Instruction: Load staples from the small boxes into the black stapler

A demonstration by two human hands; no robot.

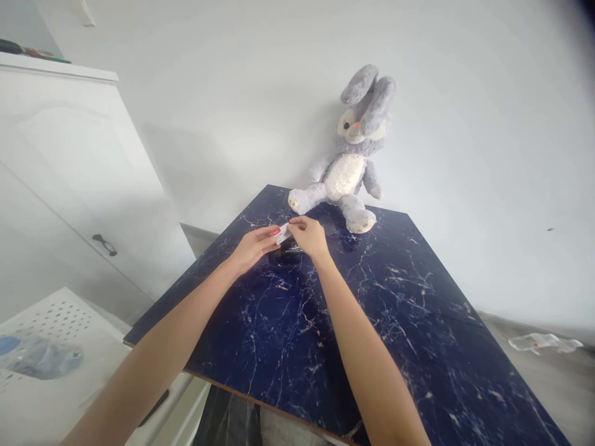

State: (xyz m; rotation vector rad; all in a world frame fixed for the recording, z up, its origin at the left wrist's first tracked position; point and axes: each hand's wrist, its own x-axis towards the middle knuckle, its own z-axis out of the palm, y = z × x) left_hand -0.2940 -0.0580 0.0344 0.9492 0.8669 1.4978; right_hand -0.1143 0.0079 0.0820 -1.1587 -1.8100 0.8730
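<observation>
Both hands meet over the far middle of a dark blue marbled table [297, 334]. Between them is a small white-and-red box [282, 234], its details too small to read. My left hand [255, 246] grips its left end with the thumb and fingers pinched. At the other end, the bent fingers of my right hand [307, 235] close on the box's upper right corner. Just beneath the hands lies a shiny black object [289, 249], partly covered, its kind unclear.
A grey plush rabbit [346, 173] sits at the table's back edge against the white wall. On the left are a white cabinet [79, 167] and a white perforated surface [60, 316] bearing a clear plastic bottle [44, 360]. Another plastic bottle [542, 342] lies on the floor at right.
</observation>
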